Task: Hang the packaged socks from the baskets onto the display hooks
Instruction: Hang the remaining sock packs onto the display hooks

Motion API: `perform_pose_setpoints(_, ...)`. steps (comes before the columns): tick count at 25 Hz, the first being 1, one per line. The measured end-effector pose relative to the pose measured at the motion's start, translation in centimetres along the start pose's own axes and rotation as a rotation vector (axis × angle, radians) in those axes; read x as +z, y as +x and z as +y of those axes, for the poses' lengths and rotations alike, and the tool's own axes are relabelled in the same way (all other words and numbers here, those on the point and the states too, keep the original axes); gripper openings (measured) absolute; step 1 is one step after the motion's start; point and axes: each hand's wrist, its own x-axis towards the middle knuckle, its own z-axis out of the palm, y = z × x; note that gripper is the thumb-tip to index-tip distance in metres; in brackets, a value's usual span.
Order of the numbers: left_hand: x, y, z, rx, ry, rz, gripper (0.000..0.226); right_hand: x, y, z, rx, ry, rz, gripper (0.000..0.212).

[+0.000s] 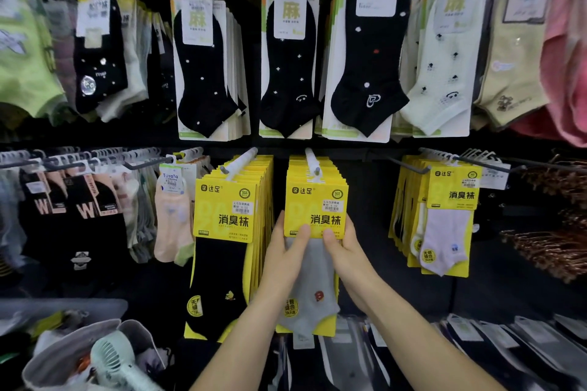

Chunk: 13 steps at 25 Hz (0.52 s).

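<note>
Lower row, centre: a yellow-carded pack of grey socks [314,209] hangs at the front of a stack of like packs. Its hanger tab sits at the tip of a white display hook [312,159].

Left grip [285,252], a bare hand: closed on the pack. The thumb is pressed on the card's lower front face and the fingers are behind its left edge.

Right grip [344,247], a bare hand: also closed on the pack. The thumb lies on the front near the card's bottom edge and the fingers are curled round the right edge. Both forearms reach up from the lower edge of the view.

Just beside it on the left, a stack of black-sock packs [222,232] with the same yellow cards fills the next hook [242,161]. Well apart to the right hangs a stack of pale-sock packs [448,225], also yellow-carded.

The upper row carries black ankle socks [203,73] on white cards, with cream and pink pairs further right.

Lower left: a grey basket [50,355] holds mixed goods and a mint-green handheld fan [111,355]. Its other contents are too blurred to tell.
</note>
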Motion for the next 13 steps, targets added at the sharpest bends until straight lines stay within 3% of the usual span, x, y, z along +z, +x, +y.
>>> perform_pose_setpoints(5, -1.2, 2.6, 3.0, -0.023, 0.025, 0.015, 0.076, -1.5, 2.4, -2.8, 0.014, 0.087, -0.049, 0.093)
perform_pose_setpoints(7, -1.1, 3.7, 4.3, -0.075, 0.025, -0.038, 0.085, -1.8, 3.7, -4.1, 0.052, 0.273, -0.036, 0.081)
perform_pose_setpoints(9, -1.0, 4.4, 4.9, -0.11, 0.032, -0.102, 0.085, -2.2, 5.2, -4.7, 0.11, 0.417, 0.008, 0.037)
perform_pose_setpoints(10, -1.0, 4.7, 4.9, -0.107, 0.042, -0.14, 0.077, -2.3, 5.6, -4.8, 0.149, 0.41, 0.016, 0.029)
perform_pose_setpoints(13, -1.0, 5.6, 4.5, -0.075, 0.045, -0.194, 0.049, -2.1, 5.8, -4.5, 0.167, 0.25, 0.017, 0.049)
